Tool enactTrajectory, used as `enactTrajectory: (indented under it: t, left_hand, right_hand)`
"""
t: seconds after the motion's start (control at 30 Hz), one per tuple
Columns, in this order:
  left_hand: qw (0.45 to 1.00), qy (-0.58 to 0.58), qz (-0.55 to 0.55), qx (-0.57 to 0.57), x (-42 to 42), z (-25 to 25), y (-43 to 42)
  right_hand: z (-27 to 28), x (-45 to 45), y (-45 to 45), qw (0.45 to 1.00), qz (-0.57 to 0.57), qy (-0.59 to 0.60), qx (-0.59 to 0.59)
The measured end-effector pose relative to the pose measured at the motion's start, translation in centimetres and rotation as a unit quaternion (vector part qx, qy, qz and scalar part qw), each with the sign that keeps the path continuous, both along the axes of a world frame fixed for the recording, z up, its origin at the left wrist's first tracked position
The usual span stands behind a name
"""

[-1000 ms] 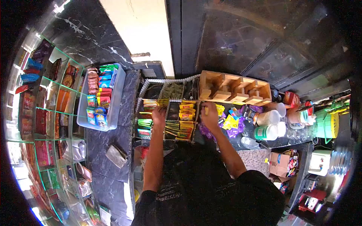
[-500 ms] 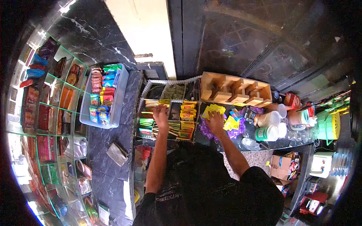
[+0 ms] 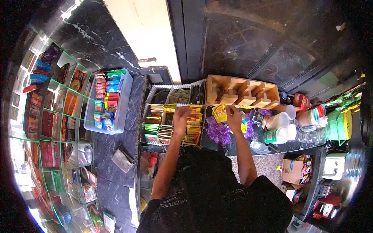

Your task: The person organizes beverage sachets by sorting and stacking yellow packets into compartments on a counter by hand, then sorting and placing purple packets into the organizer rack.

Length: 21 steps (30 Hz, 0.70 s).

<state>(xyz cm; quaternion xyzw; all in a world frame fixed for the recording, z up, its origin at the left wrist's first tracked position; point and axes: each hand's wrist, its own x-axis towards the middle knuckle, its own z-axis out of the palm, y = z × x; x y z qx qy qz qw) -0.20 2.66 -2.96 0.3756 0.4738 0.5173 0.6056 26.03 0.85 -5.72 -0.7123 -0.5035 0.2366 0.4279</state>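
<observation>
My right hand [image 3: 234, 119] is closed at the edge of a bunch of yellow sachets [image 3: 220, 113], which it holds above a pile of purple sachets [image 3: 218, 131]. More yellow packets lie partly hidden behind that hand. Over the divided tray [image 3: 171, 145] is my left hand [image 3: 180, 121], its fingers curled; whatever they hold is hidden. Beside it, a column of yellow and red sachets [image 3: 193, 129] fills the tray's right side. Green-topped sachets [image 3: 151, 128] and brownish upright packets [image 3: 165, 134] stand in compartments to the left.
A wooden compartment rack [image 3: 243, 92] stands behind the purple pile. Plastic jars [image 3: 277, 122] crowd the counter on the right. To the left are a clear bin [image 3: 123, 112] of colourful packets and glass shelving [image 3: 54, 141]. A cardboard box [image 3: 292, 171] sits lower right.
My left hand has shifted right across the tray. My right hand has moved slightly right, and yellow sachets that lay beneath it now show beside its fingers, raised from the pile.
</observation>
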Motion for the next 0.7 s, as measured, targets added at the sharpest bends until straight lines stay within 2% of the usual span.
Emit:
enactTrajectory:
  t: [0.03, 0.07, 0.1, 0.13, 0.2, 0.27, 0.33, 0.4, 0.47, 0.53, 0.63, 0.67, 0.7]
  left_hand:
    - [1.0, 0.0, -0.002, 0.0, 0.7, 0.7, -0.3]
    - [0.997, 0.005, -0.077, 0.003, 1.4, 1.3, -0.6]
    - [0.988, 0.01, -0.151, 0.005, 1.9, 1.6, -0.8]
    - [0.988, 0.01, -0.153, 0.005, 2.3, 1.7, -0.9]
    - [0.96, 0.008, -0.281, 0.007, 2.8, 1.6, -0.7]
    - [0.962, -0.015, -0.273, 0.006, 2.8, 1.2, -0.8]
    - [0.967, -0.058, -0.245, -0.044, 2.5, 3.5, -1.4]
    - [0.972, -0.046, -0.226, -0.046, 1.6, 3.6, -1.3]
    - [0.976, -0.034, -0.208, -0.049, 1.0, 3.5, -1.2]
    - [0.987, -0.038, -0.141, -0.067, 0.9, 3.2, -1.0]
    - [0.984, -0.072, -0.139, -0.083, 1.3, 4.7, -1.1]
    - [0.982, -0.087, -0.15, -0.078, 1.4, 5.4, -1.1]
    - [0.98, -0.12, -0.144, -0.073, 1.7, 5.6, -1.2]
  right_hand:
    - [0.7, -0.1, 0.2, 0.999, 0.033, 0.015, 0.016]
    - [1.4, -0.3, 0.3, 0.999, 0.03, 0.014, 0.016]
    - [2.6, -0.9, 0.2, 0.997, 0.076, 0.031, 0.017]
    - [3.8, -1.6, 0.2, 0.991, 0.122, 0.047, 0.019]
    - [6.0, -2.8, -0.4, 0.988, 0.13, 0.081, 0.004]
    - [7.3, -3.4, -0.5, 0.987, 0.15, 0.064, 0.007]
    - [7.3, -3.3, -0.3, 0.988, 0.145, 0.053, 0.013]
    - [8.2, -3.2, -0.2, 0.993, 0.087, -0.012, 0.079]
    - [9.6, -3.0, -0.5, 0.993, 0.088, -0.037, 0.076]
    - [12.1, -4.5, -1.2, 0.96, 0.123, -0.163, 0.192]
    - [13.9, -7.8, -2.9, 0.924, 0.305, -0.148, 0.175]
    - [13.6, -8.3, -3.3, 0.925, 0.302, -0.149, 0.176]
    - [12.8, -8.7, -3.5, 0.91, 0.327, -0.206, 0.148]
